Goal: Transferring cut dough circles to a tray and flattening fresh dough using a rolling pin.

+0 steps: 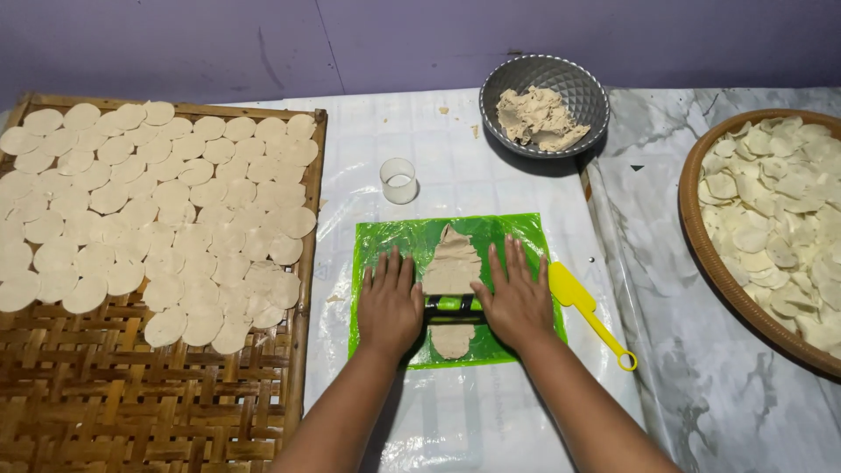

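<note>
Left hand (389, 302) and right hand (517, 298) – fingers flat – on roller (453, 305) over dough (453, 260)

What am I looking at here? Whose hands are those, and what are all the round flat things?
The camera sits on a person's head and looks down, so these are that person's own hands. The left hand and right hand press flat on a roller, rolling tan dough under a green plastic sheet. Beside it lie a yellow scraper and a small clear cup. The grey bowl holds more dough. The round flat things are thin dough discs laid on a woven bamboo tray. A round basket on the right holds more pieces.
</note>
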